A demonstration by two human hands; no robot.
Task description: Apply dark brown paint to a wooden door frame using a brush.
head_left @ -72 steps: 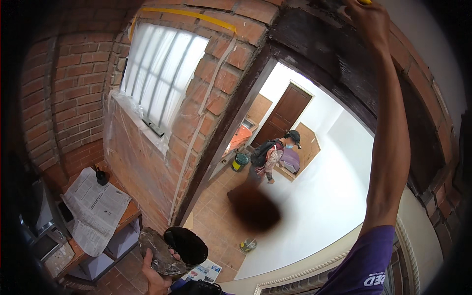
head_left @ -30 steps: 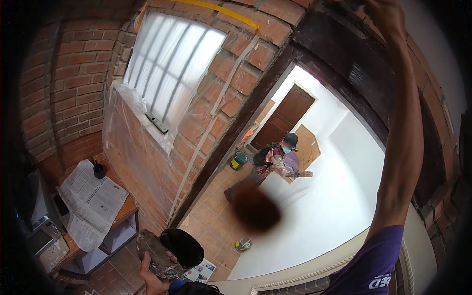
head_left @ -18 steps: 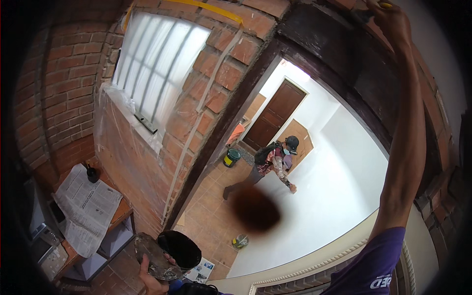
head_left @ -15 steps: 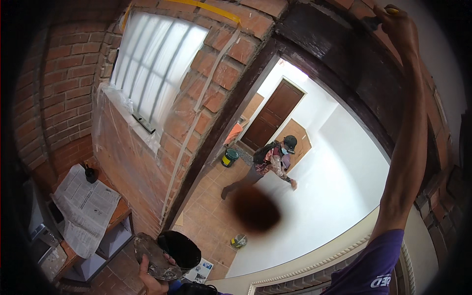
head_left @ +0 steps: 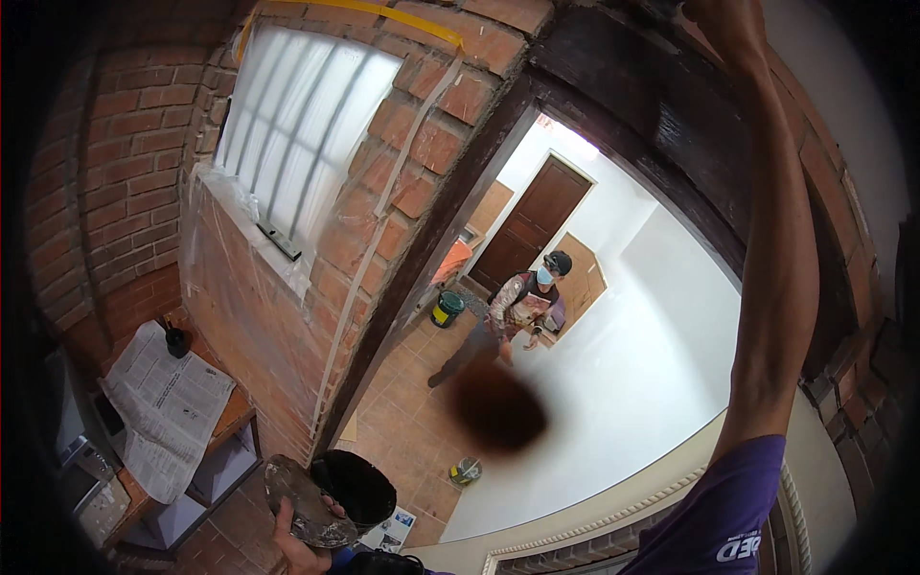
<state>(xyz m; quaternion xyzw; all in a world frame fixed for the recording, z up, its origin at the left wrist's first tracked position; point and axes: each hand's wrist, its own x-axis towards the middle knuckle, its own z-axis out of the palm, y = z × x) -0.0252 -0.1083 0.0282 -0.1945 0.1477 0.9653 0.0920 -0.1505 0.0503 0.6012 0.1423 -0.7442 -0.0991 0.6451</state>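
Observation:
My left hand (head_left: pixel 295 550), low in the picture, is closed around a dark open paint can (head_left: pixel 356 487) and a stained round lid (head_left: pixel 302 498). Its thumb lies on the lid, and fingertips show between lid and can. High at the upper right, my right hand (head_left: pixel 730 27) reaches up to the dark brown door frame (head_left: pixel 613 72). The picture's edge and rim shadow cut off most of its fingers; half a second ago a paintbrush with a yellowish handle end showed in it. Glossy dark paint covers the beam beside that hand.
Through the doorway a masked person (head_left: pixel 527 307) stands by a white wall (head_left: pixel 613 412). A dark bucket (head_left: pixel 448 310) and a small paint pot (head_left: pixel 466 471) are on the tiles. At left, newspaper (head_left: pixel 172 412) covers a desk; plastic sheeting (head_left: pixel 297 125) covers the window. A brown blur (head_left: pixel 498 410) hides the middle.
My right hand has moved left and up along the beam, partly out of the picture. The left hand with can and lid barely shifts. The other person has straightened and drawn in their arm.

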